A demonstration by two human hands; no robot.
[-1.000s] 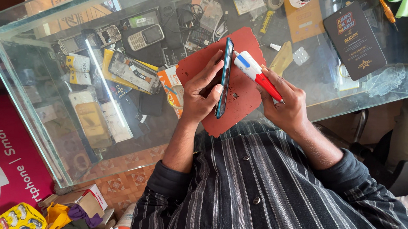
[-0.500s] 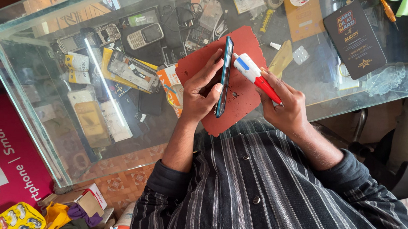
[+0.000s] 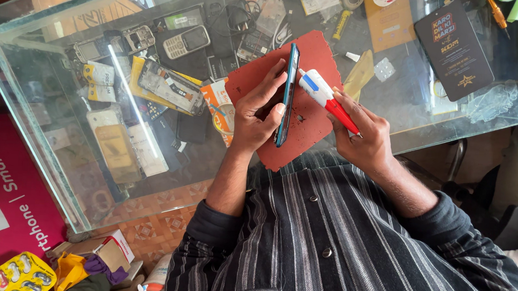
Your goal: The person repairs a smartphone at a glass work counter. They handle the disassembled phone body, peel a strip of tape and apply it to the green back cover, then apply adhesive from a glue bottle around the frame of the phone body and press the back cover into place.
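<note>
The left hand (image 3: 254, 118) grips a dark phone (image 3: 287, 93) on its edge, upright over the red mat (image 3: 312, 65) near the bench's (image 3: 60, 169) glass front edge. The right hand (image 3: 361, 137) holds a white-and-red tube (image 3: 328, 99), its nozzle touching the phone's side.

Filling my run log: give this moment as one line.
left hand: holds phone on edge | right hand: tube tip at phone | under: red mat
</note>
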